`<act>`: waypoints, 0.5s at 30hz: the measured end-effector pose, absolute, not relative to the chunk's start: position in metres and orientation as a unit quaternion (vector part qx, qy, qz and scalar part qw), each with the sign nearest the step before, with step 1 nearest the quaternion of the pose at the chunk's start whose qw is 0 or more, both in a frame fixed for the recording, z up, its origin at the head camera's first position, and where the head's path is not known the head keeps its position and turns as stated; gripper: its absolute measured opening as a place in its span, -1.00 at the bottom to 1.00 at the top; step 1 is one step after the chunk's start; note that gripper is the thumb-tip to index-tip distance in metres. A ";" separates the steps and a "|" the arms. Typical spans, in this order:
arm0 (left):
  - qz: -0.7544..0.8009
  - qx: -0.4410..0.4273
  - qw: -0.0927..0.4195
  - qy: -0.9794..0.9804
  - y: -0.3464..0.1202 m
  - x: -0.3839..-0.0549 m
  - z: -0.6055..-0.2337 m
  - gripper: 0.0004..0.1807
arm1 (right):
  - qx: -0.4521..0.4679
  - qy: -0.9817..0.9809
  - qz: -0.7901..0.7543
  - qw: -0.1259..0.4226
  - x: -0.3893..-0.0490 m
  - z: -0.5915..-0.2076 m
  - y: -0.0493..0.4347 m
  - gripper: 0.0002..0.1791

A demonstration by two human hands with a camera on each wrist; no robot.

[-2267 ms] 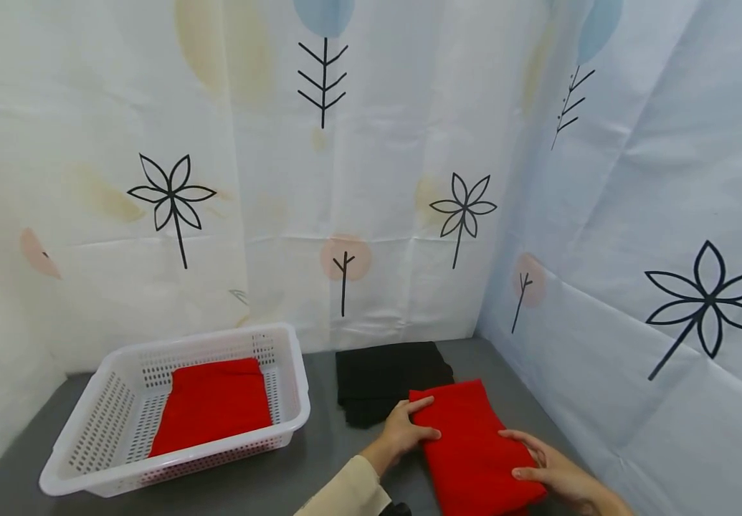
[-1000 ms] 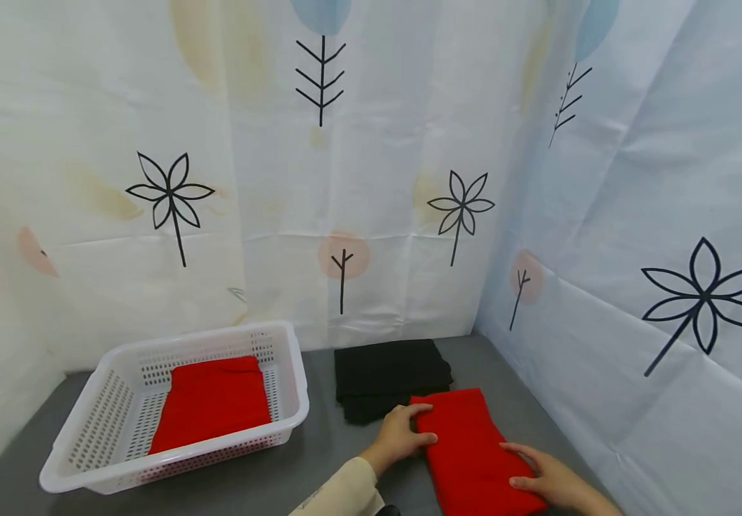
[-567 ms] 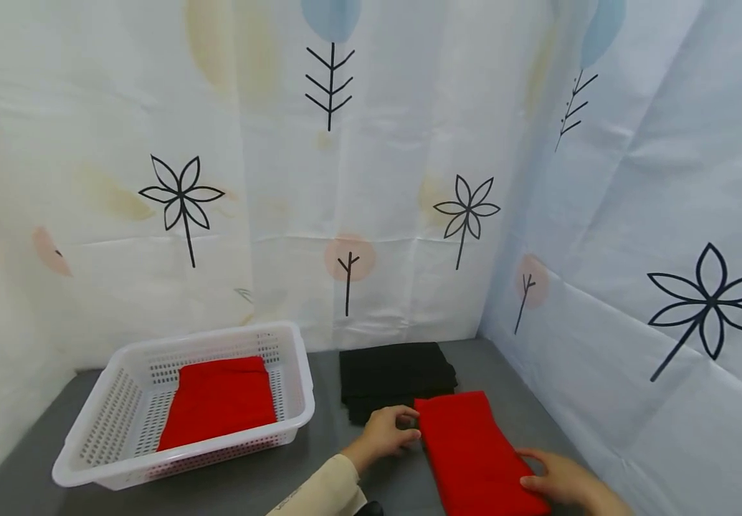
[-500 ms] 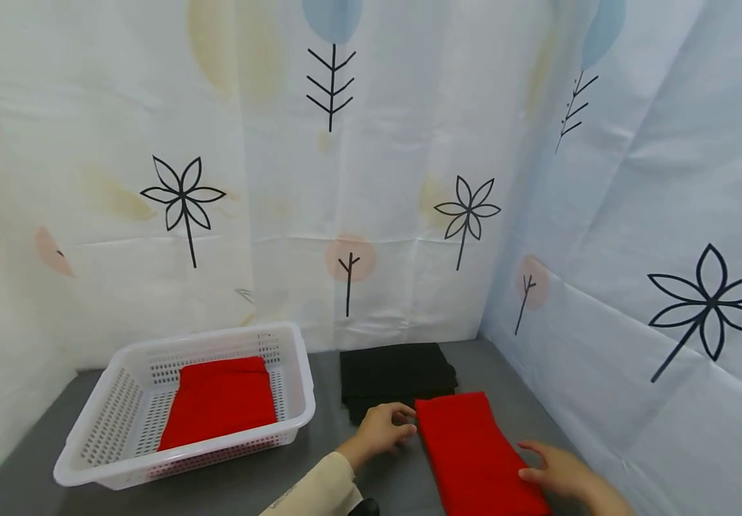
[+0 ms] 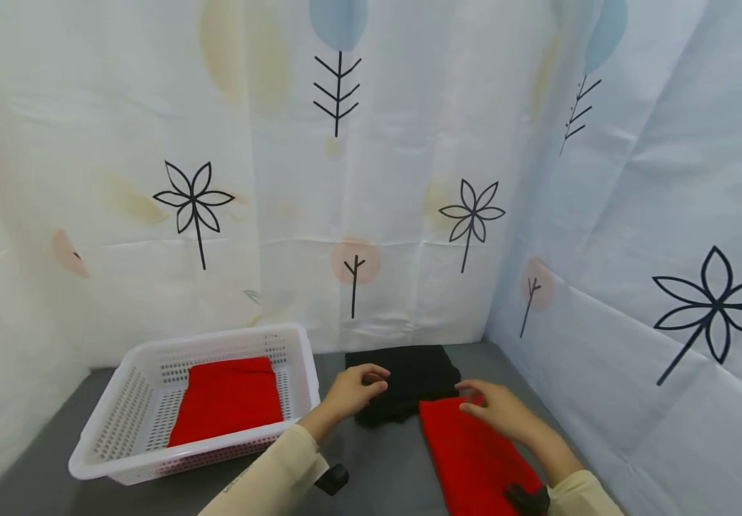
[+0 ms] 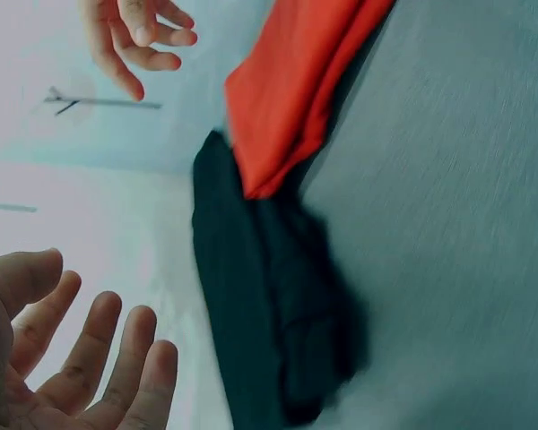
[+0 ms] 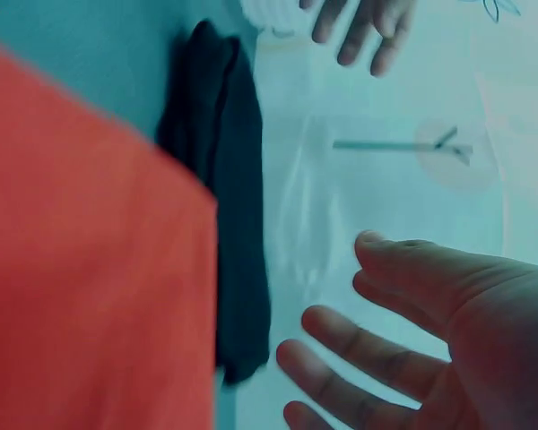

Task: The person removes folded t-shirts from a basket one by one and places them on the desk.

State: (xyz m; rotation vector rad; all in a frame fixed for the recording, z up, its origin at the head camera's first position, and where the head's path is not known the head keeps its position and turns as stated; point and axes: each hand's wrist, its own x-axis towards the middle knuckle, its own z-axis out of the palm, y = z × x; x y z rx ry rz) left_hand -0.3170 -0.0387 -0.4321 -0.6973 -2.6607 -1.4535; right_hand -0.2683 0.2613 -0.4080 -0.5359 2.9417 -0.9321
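A folded red cloth [image 5: 474,459] lies on the grey table at the right front, its far end overlapping the near edge of a folded black cloth [image 5: 412,376]. My left hand [image 5: 349,390] is raised at the left side of the black cloth, fingers spread and loosely bent, with nothing in them. Over the far end of the red cloth hovers my right hand [image 5: 500,408], also holding nothing. Both wrist views show parted fingers in the air, apart from the black cloth [image 6: 251,305] and the red cloth [image 7: 99,269].
At the left stands a white perforated plastic basket [image 5: 102,430] with another folded red cloth [image 5: 231,398] inside. Bare grey table [image 5: 380,473] shows between the basket and the front red cloth. A patterned white curtain [image 5: 293,215] closes off the back and both sides.
Both hands have let go of the red cloth and lifted off it. The left has moved left and away toward the black cloth; the right has moved forward over the red cloth's far end.
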 end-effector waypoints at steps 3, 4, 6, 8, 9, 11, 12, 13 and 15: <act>-0.462 -0.207 0.036 -0.862 -0.057 -0.321 -0.419 -0.76 | -0.191 0.929 -0.317 0.005 -0.280 -0.401 0.237 -0.60; -0.469 -0.193 0.034 -0.861 -0.064 -0.323 -0.415 -0.76 | -0.201 0.924 -0.324 0.006 -0.283 -0.399 0.228 -0.61; -0.501 -0.160 0.025 -0.850 -0.080 -0.325 -0.407 -0.76 | -0.217 0.915 -0.341 0.013 -0.290 -0.396 0.211 -0.61; -0.539 -0.124 0.010 -0.833 -0.096 -0.327 -0.401 -0.73 | -0.230 0.904 -0.359 0.020 -0.295 -0.392 0.194 -0.61; -0.553 -0.110 0.003 -0.826 -0.105 -0.328 -0.398 -0.71 | -0.235 0.899 -0.368 0.024 -0.297 -0.390 0.185 -0.60; -0.572 -0.094 -0.006 -0.815 -0.121 -0.330 -0.394 -0.66 | -0.247 0.891 -0.380 0.031 -0.301 -0.388 0.170 -0.60; -0.577 -0.087 -0.008 -0.812 -0.130 -0.331 -0.394 -0.64 | -0.251 0.888 -0.384 0.034 -0.303 -0.388 0.162 -0.60; -0.583 -0.083 -0.009 -0.808 -0.138 -0.331 -0.393 -0.62 | -0.256 0.885 -0.387 0.036 -0.304 -0.387 0.155 -0.60; -0.582 -0.076 -0.005 -0.809 -0.154 -0.333 -0.391 -0.58 | -0.267 0.882 -0.388 0.036 -0.308 -0.387 0.139 -0.60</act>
